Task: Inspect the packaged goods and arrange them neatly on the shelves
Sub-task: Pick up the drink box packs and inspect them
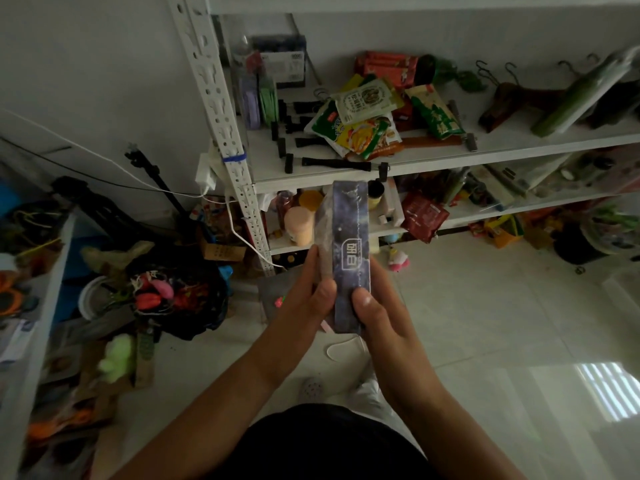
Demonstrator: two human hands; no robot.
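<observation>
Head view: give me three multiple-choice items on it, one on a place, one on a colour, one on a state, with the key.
1. Where does the pile of snack packets lie?
A. on the white shelf
B. on the floor
C. in a drawer

2. What colour is the long box?
A. red
B. dark blue-grey
C. yellow

3. How is the long box held?
A. it lies on the floor
B. it leans against the wall
C. the left hand and the right hand grip it together

Key:
1 A: the packets are heaped on the shelf board.
2 B: its printed face is dark blue-grey with a white logo.
3 C: a thumb of each hand presses its face near the lower end.
</observation>
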